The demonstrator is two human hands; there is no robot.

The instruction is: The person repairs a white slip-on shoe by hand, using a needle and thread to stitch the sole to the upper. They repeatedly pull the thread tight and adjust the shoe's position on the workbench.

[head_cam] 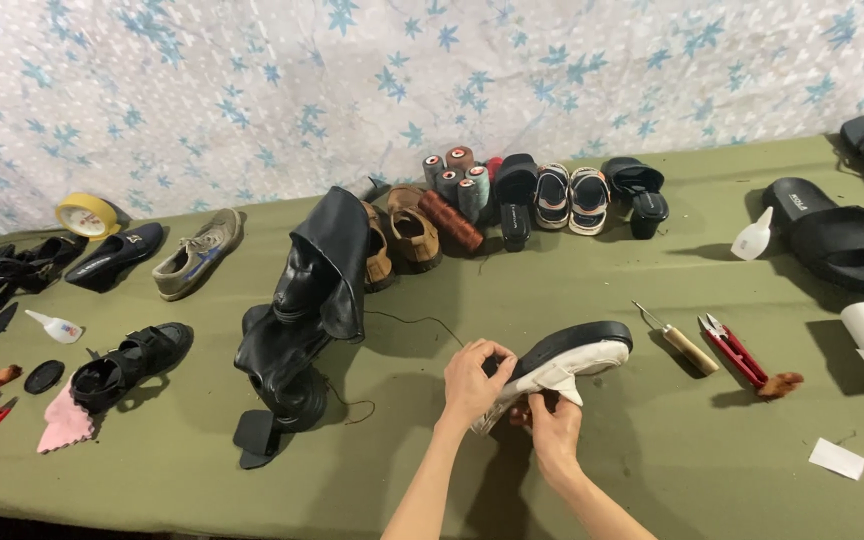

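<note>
My left hand (pixel 474 382) and right hand (pixel 555 428) both grip the white-soled shoe (pixel 562 365) above the counter (pixel 672 450); I'd keep it steady, sole up.

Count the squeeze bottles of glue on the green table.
2. One small white bottle lies at the left, near the black sandal; another white bottle stands at the right beside the black slide. Others may be hidden.

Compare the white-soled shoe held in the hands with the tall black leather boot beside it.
The white-soled shoe is low and tipped on its side, while the tall black leather boot stands upright, its shaft folded over. Both hands, left hand and right hand, hold the shoe; nothing touches the boot.
</note>
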